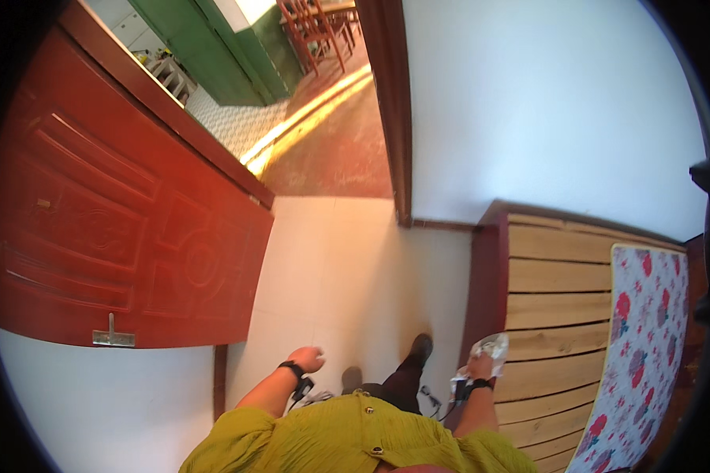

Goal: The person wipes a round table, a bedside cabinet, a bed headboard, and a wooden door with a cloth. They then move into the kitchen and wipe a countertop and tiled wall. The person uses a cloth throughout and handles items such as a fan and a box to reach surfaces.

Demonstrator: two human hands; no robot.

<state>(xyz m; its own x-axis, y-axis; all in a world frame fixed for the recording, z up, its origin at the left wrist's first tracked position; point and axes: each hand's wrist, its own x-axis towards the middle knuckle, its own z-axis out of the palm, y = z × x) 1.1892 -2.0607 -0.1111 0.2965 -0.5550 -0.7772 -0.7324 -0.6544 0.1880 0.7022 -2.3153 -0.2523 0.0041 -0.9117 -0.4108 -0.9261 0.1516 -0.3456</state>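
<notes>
My left hand hangs in front of my body above the pale tiled floor, its fingers loosely curled with nothing visible in them. A black band with a dark device and a cable sits at that wrist. On the other side, my right hand grips a crumpled, clear plastic bag. The bag is beside the near edge of a slatted wooden bed base; whether it touches the edge I cannot tell. Its contents, if any, are not readable. A second dark band circles my right wrist.
A red panelled door stands swung back on the left, with a metal handle. The doorway ahead leads to a reddish floor, a green cabinet or door and a wooden chair. A floral mat covers the bed's right side.
</notes>
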